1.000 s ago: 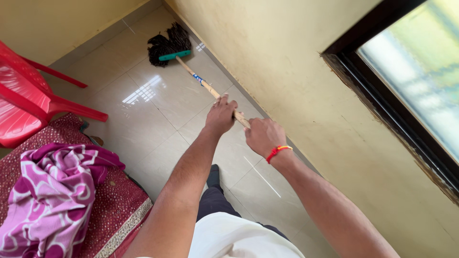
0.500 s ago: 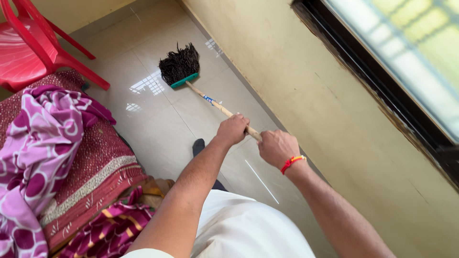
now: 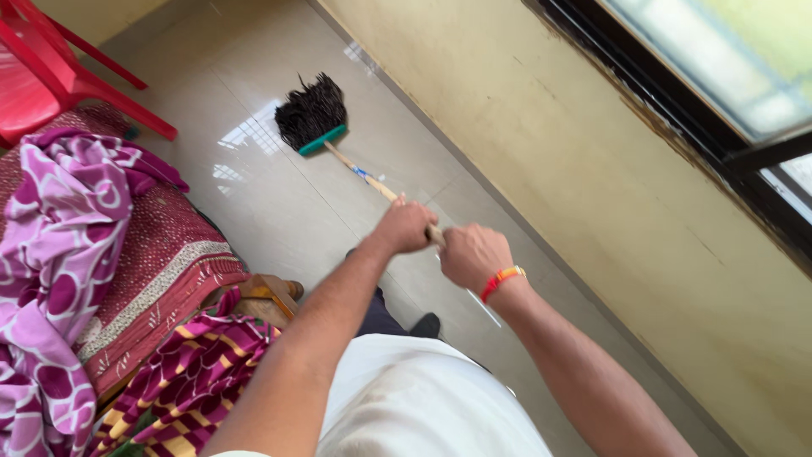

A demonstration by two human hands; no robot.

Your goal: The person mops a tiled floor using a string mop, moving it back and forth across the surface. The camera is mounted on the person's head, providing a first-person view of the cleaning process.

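A broom with a wooden handle [image 3: 365, 176], a green head and dark bristles [image 3: 311, 112] rests its bristles on the shiny tiled floor [image 3: 254, 195]. My left hand [image 3: 407, 225] grips the handle lower down. My right hand [image 3: 472, 255], with a red band on its wrist, grips the handle's upper end just behind the left. The handle between the two hands is mostly hidden by my fingers.
A bed [image 3: 161, 254] with a maroon cover and pink-and-white patterned cloth [image 3: 51, 245] stands at the left. A red plastic chair [image 3: 59, 68] is at the top left. A yellow wall [image 3: 609, 169] with a dark-framed window [image 3: 736, 93] runs along the right.
The broom head has slid nearer to me and away from the wall's base along the floor. Both hands stay on the handle. The view has tilted, showing more of the bed.
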